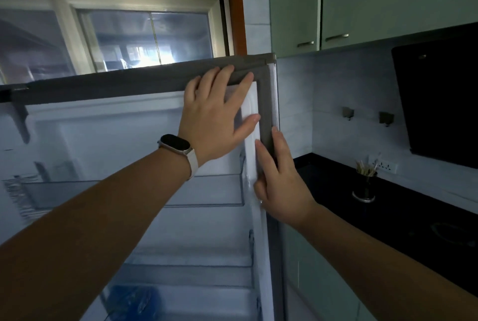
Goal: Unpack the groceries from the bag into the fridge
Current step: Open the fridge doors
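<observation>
Fingers of the left hand: straight, spread apart, laid flat on the top right corner of the fridge, tips on its grey seal, clamped on nothing. Pale-strapped watch on that wrist.

Right hand: fingers straight and close together, lying along the upright run of the seal at the right edge, thumb on the white liner beside it.

Fridge: open, filling left and centre, below the window. White inside, clear shelves one under another. Blurred blue item at the bottom, kind not readable.

Right edge: stands just beside the pale tiled wall and the green lower cupboards. Open room lies to the right, over the dark desk.

On the desk: cup of sticks at the far side, hob ring nearer.

Above the desk: wall socket, two hooks, black slanted hood, green wall cupboards.
</observation>
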Demonstrator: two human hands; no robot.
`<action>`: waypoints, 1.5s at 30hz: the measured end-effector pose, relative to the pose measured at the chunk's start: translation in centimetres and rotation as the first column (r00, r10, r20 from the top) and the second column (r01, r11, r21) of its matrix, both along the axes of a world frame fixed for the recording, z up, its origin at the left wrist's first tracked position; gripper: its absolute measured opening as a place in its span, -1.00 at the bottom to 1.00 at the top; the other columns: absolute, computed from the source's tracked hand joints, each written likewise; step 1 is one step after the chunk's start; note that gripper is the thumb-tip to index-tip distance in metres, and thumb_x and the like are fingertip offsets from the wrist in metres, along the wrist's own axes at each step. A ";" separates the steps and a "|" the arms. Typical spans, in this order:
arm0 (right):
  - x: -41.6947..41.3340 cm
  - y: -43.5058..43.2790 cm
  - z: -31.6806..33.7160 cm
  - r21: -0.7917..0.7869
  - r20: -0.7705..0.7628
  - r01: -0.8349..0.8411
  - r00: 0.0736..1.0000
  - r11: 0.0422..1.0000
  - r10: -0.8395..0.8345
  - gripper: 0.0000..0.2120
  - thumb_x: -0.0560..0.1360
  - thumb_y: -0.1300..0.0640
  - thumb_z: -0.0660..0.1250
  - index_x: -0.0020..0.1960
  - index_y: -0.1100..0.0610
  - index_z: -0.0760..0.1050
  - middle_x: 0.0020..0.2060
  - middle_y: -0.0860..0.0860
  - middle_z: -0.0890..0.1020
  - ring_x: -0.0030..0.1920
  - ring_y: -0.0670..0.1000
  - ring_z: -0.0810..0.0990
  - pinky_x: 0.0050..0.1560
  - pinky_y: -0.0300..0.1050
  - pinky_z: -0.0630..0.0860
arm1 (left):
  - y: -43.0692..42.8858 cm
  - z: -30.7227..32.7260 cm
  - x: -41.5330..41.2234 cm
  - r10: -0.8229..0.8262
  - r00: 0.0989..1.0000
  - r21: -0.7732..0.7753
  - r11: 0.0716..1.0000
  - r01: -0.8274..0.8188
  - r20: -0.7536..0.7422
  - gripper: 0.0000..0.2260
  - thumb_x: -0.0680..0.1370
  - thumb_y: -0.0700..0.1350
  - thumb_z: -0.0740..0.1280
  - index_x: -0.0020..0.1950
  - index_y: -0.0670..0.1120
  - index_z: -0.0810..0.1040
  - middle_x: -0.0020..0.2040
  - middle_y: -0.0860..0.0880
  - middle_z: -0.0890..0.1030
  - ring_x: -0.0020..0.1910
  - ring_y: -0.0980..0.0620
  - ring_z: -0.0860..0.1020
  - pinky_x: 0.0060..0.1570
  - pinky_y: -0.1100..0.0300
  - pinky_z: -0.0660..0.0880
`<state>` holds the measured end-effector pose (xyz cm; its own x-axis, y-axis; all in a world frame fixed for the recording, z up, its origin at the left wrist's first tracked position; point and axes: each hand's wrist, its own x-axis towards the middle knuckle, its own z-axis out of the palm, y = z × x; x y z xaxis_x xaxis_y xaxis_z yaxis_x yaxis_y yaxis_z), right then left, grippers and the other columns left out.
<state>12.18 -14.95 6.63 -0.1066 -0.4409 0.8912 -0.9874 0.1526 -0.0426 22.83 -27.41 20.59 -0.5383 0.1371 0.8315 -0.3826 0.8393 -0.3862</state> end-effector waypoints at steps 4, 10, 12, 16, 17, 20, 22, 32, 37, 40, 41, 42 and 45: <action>-3.0 -1.4 0.2 0.038 0.090 -0.043 0.995 0.998 0.040 -0.42 0.55 0.09 0.17 0.51 0.28 0.20 0.55 0.25 -0.01 0.55 0.22 0.08 0.42 0.12 0.35 | -2.3 0.0 -3.1 0.022 1.000 -0.035 0.999 -0.022 0.008 -0.42 0.57 0.29 0.05 0.49 0.00 0.31 0.40 -0.18 0.39 0.36 -0.21 0.34 0.35 -0.20 0.19; -6.3 -4.3 0.5 0.028 0.142 -0.037 0.989 0.999 0.033 -0.39 0.56 -0.02 0.08 0.53 0.25 0.15 0.56 0.16 -0.05 0.58 0.07 0.00 0.49 -0.02 0.22 | -5.4 0.4 -6.2 0.003 1.000 -0.081 0.997 0.000 0.030 -0.44 0.57 0.28 0.07 0.45 0.00 0.36 0.38 -0.17 0.41 0.33 -0.20 0.36 0.32 -0.17 0.21; -7.4 -5.2 0.4 0.038 0.154 -0.042 0.987 0.998 0.036 -0.39 0.56 -0.01 0.06 0.54 0.24 0.12 0.57 0.13 -0.08 0.58 0.06 -0.01 0.49 -0.03 0.21 | -6.4 0.4 -7.2 -0.006 1.000 -0.097 0.995 0.009 0.030 -0.45 0.57 0.27 0.07 0.44 -0.01 0.37 0.37 -0.17 0.42 0.31 -0.20 0.37 0.29 -0.16 0.22; -9.4 -6.8 0.5 0.068 0.186 -0.070 0.981 0.995 0.056 -0.39 0.57 0.10 0.13 0.56 0.22 0.05 0.58 0.12 -0.13 0.58 0.02 -0.06 0.52 -0.10 0.13 | -7.9 0.7 -8.5 0.001 0.999 -0.102 0.995 0.004 0.044 -0.47 0.57 0.24 0.09 0.41 -0.03 0.40 0.35 -0.17 0.43 0.28 -0.20 0.38 0.26 -0.15 0.25; -10.0 -7.1 0.5 0.069 0.185 -0.073 0.981 0.995 0.059 -0.39 0.57 0.17 0.17 0.56 0.24 0.04 0.58 0.14 -0.12 0.58 0.02 -0.07 0.53 -0.11 0.11 | -8.2 0.8 -8.8 0.001 0.999 -0.102 0.995 0.004 0.047 -0.48 0.56 0.23 0.09 0.40 -0.04 0.40 0.34 -0.17 0.43 0.28 -0.20 0.39 0.25 -0.15 0.25; -11.7 -8.3 0.3 0.066 0.166 -0.078 0.984 0.995 0.066 -0.33 0.55 0.28 0.29 0.56 0.26 0.04 0.58 0.18 -0.09 0.58 0.00 -0.08 0.52 -0.19 0.05 | -9.3 0.8 -9.6 0.003 0.998 -0.121 0.993 0.004 0.058 -0.49 0.56 0.22 0.10 0.38 -0.05 0.42 0.34 -0.17 0.43 0.27 -0.19 0.39 0.25 -0.15 0.26; -12.6 -9.1 0.3 0.060 0.137 -0.079 0.988 0.995 0.070 -0.32 0.55 0.27 0.30 0.56 0.27 0.04 0.57 0.21 -0.07 0.58 0.01 -0.08 0.52 -0.23 0.02 | -10.1 0.9 -10.1 0.012 0.998 -0.126 0.992 -0.004 0.064 -0.50 0.56 0.21 0.10 0.37 -0.06 0.43 0.35 -0.17 0.42 0.28 -0.20 0.39 0.26 -0.15 0.26; -16.9 -13.7 -0.4 0.007 0.167 -0.186 0.969 0.983 0.182 -0.37 0.60 0.18 0.26 0.58 0.21 0.05 0.58 0.14 0.00 0.57 0.05 0.06 0.51 -0.05 0.19 | -13.1 0.9 -13.4 0.147 0.986 -0.131 0.982 -0.136 0.082 -0.52 0.56 0.23 0.11 0.32 -0.04 0.44 0.35 -0.17 0.42 0.30 -0.20 0.37 0.28 -0.14 0.27; -18.9 -16.2 -0.9 -0.038 0.156 -0.204 0.966 0.978 0.208 -0.39 0.60 -0.02 0.20 0.57 0.00 0.02 0.56 0.00 0.07 0.52 0.06 0.20 0.44 0.10 0.34 | -14.7 1.0 -15.1 0.205 0.974 -0.131 0.973 -0.191 0.100 -0.49 0.54 0.26 0.13 0.32 -0.06 0.45 0.34 -0.19 0.44 0.28 -0.22 0.38 0.26 -0.15 0.27; -20.4 -18.0 -1.1 -0.020 0.212 -0.256 0.944 0.967 0.254 -0.43 0.61 0.01 0.23 0.56 0.08 0.15 0.57 0.08 0.11 0.51 0.09 0.23 0.39 0.16 0.38 | -15.5 0.9 -15.8 0.246 0.964 -0.132 0.964 -0.232 0.099 -0.48 0.54 0.26 0.14 0.33 -0.06 0.45 0.33 -0.19 0.45 0.28 -0.22 0.39 0.26 -0.15 0.29; -20.9 -18.5 -1.1 -0.014 0.226 -0.275 0.936 0.961 0.271 -0.44 0.61 0.00 0.23 0.55 0.10 0.17 0.56 0.07 0.12 0.52 0.08 0.22 0.39 0.16 0.37 | -15.7 0.9 -16.0 0.254 0.963 -0.129 0.962 -0.241 0.093 -0.48 0.53 0.26 0.15 0.33 -0.06 0.46 0.33 -0.19 0.45 0.28 -0.22 0.40 0.26 -0.15 0.29; -21.4 -19.1 -1.1 -0.010 0.233 -0.289 0.930 0.957 0.283 -0.43 0.60 -0.01 0.23 0.55 0.10 0.17 0.56 0.06 0.12 0.52 0.08 0.21 0.39 0.17 0.37 | -16.0 0.9 -16.3 0.258 0.962 -0.126 0.961 -0.246 0.087 -0.48 0.53 0.25 0.16 0.32 -0.06 0.47 0.33 -0.19 0.46 0.28 -0.22 0.40 0.26 -0.15 0.30; -22.6 -20.5 -1.0 0.000 0.228 -0.317 0.924 0.948 0.308 -0.41 0.59 -0.06 0.24 0.55 0.07 0.16 0.56 0.04 0.12 0.52 0.07 0.22 0.39 0.17 0.37 | -17.0 0.9 -16.9 0.254 0.965 -0.135 0.961 -0.243 0.067 -0.50 0.53 0.24 0.18 0.30 -0.08 0.50 0.32 -0.20 0.47 0.26 -0.22 0.43 0.24 -0.14 0.31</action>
<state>-10.41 -35.47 5.61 -0.1514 -0.5156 0.8434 -0.9510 -0.1568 -0.2665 5.91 -44.39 21.49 -0.6351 0.0899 0.7672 -0.5350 0.6653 -0.5207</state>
